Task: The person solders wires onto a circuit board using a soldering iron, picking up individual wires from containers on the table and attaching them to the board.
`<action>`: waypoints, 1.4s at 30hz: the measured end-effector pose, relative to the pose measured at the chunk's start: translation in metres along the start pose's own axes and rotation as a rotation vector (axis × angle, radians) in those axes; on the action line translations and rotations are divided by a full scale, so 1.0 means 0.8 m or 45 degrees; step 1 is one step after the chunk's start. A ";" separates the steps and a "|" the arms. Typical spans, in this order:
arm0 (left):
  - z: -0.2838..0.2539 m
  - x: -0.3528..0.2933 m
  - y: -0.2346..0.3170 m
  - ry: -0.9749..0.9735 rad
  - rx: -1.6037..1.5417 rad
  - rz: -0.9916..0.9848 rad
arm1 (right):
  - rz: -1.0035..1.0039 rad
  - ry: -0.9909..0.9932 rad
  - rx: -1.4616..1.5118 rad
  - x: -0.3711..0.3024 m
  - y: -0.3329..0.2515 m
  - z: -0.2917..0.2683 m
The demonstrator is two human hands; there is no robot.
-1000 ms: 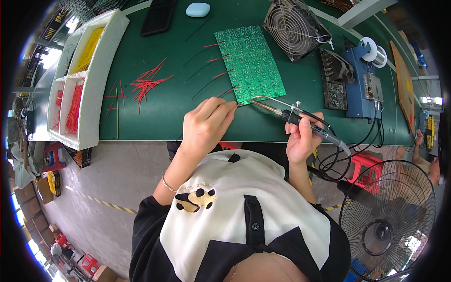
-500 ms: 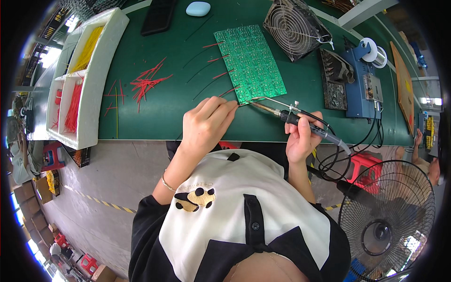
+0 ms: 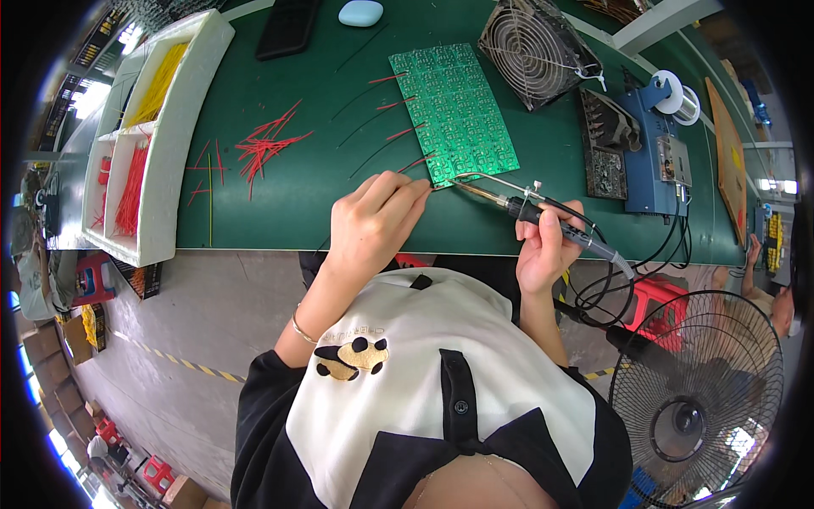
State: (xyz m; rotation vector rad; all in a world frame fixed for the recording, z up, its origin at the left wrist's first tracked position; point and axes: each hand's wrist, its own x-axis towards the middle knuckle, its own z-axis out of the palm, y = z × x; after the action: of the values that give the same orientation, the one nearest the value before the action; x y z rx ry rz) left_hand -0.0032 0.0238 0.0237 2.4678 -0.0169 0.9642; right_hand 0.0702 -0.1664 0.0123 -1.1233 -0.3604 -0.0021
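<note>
One circuit board (image 3: 462,110), likely light, stiff: grasp edges; right hand (image 3: 547,252) grips soldering iron (image 3: 518,208); left hand (image 3: 371,220) pinched at board's seven o'clock, contents hidden from me

Bare table (image 3: 553,140) opens right of the circuit board (image 3: 458,110), a square fan (image 3: 529,49) blocking beyond

Bright, fairly even indoor light; soft, faint shadows on the green worktop (image 3: 271,212). Blown-out patches at far left, blue-fringed, plus glare behind the fan (image 3: 682,417) lower right. Heavy fisheye: black vignette around the rim, white foam tray (image 3: 185,110) bowed, edges stretched and soft. Centre reasonably sharp, hands (image 3: 377,216) without obvious blur; circuit board panel (image 3: 454,114) detail too fine to resolve.
</note>
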 end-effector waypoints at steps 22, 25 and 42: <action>-0.117 -0.021 -0.013 -0.100 0.205 -0.404 | 0.088 0.330 0.178 0.032 -0.001 -0.024; -0.200 0.017 -0.042 0.101 0.126 -0.512 | 0.098 0.385 0.070 0.031 -0.012 -0.006; -0.312 0.191 -0.454 0.126 0.996 -0.892 | -0.006 0.533 -0.062 0.031 0.001 -0.015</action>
State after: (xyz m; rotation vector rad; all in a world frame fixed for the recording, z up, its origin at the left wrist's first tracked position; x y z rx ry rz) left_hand 0.0198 0.4794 0.1214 2.7070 1.3888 0.8482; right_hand 0.0969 -0.1718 0.0141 -1.1383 0.0113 -0.2485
